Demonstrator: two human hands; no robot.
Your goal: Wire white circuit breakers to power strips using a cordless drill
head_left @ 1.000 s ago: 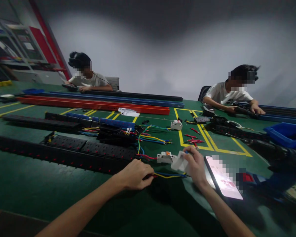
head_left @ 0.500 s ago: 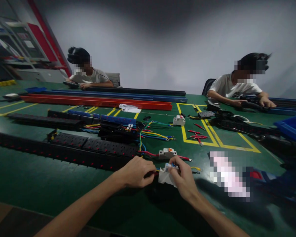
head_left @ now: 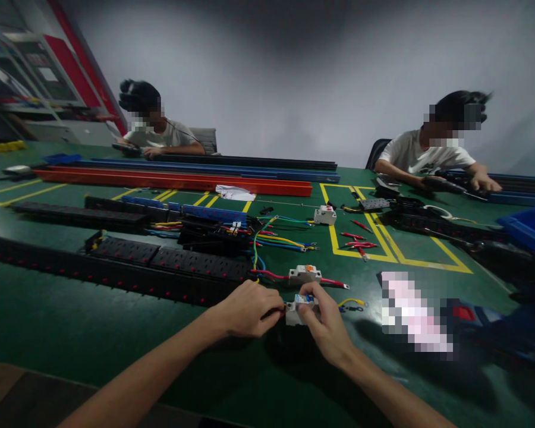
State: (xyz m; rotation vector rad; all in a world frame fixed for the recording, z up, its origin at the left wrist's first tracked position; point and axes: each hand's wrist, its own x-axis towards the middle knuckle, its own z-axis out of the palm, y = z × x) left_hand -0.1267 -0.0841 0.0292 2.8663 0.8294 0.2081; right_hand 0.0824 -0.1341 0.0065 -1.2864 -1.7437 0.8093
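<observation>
My right hand (head_left: pixel 327 321) grips a white circuit breaker (head_left: pixel 294 315) with a blue switch, thumb in front and fingers over the top. Against the breaker's left end, my left hand (head_left: pixel 249 309) is closed in a pinch on a wire end, most of it covered by the fingers. A yellow wire with a ring lug (head_left: pixel 356 302) shows beyond my right hand. Just behind lies a second breaker with an orange switch (head_left: pixel 305 274), joined to red wires. These run left to a black socket strip (head_left: pixel 196 267) with red marks.
Another white breaker (head_left: pixel 324 214) and several short red leads (head_left: pixel 360 244) lie farther back. A power tool (head_left: pixel 468 315) sits at right, near a blue bin (head_left: pixel 528 229). Long red rails (head_left: pixel 173 180) cross the table. Two people work on the far side.
The breaker in my right hand has tilted toward level and shifted slightly left against my left hand's fingers. The left hand has barely moved.
</observation>
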